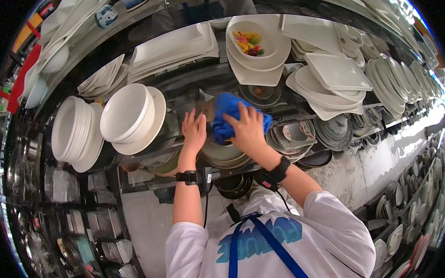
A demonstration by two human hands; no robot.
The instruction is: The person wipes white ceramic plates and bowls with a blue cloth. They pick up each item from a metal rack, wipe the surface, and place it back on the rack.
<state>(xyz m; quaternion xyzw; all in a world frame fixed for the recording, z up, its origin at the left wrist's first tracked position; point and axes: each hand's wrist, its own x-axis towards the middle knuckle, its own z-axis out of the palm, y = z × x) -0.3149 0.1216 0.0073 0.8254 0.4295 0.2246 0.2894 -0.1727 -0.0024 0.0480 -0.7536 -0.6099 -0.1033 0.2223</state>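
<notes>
My right hand (pixel 247 128) presses down on a bunched blue cloth (pixel 221 118) at the front of a dark, glossy shelf (pixel 180 114). Its fingers are spread over the cloth and partly hide it. To the left of the cloth, my left hand (pixel 194 132) is raised with fingers extended and nothing in it. White bowls (pixel 126 113) on a white plate stand tilted left of that hand. Beyond the cloth, a white bowl with small colourful pieces in it (pixel 252 44) rests on larger white dishes (pixel 257 76).
Stacked white bowls (pixel 71 129) stand at the far left, long rectangular dishes (pixel 173 46) behind. Piled plates (pixel 331 82) lie at the right. Below the shelf edge are grey plates (pixel 225 155) and patterned bowls (pixel 295 134). Cables hang from both wristbands (pixel 189 177).
</notes>
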